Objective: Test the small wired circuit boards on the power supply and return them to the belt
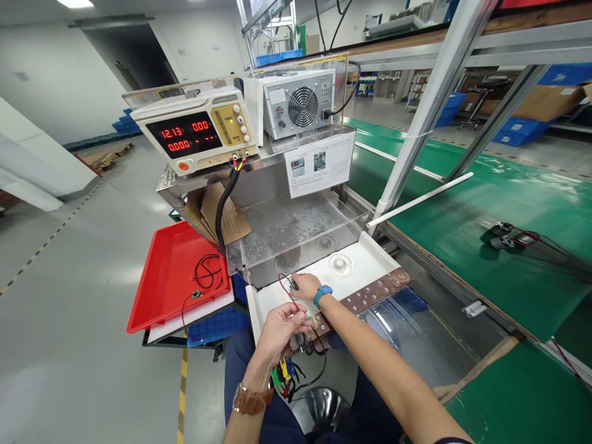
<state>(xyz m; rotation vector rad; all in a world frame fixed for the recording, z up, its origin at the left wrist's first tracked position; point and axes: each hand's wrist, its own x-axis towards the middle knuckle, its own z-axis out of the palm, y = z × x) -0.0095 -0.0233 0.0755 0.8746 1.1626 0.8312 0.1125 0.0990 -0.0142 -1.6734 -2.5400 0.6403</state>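
Note:
My right hand (307, 287), with a blue band at its wrist, is closed on a small green circuit board (293, 284) over the white fixture (314, 269). Fingers hide most of the board. A thin red wire (288, 296) loops from near the board down to my left hand (280, 327), whose thumb and fingers pinch it. The left hand is just above the brown strip (379, 287) with metal studs along the fixture's front edge. Below that hand hang black cables and yellow, green, blue and red clips (283, 372).
A red tray (161, 271) at left holds a black cable and another small board (197, 294). Ahead, a power supply (194, 129) with lit red digits stands on a metal shelf beside a grey fan-backed unit (300, 105). Motors with wires (509, 237) lie on the green bench at right.

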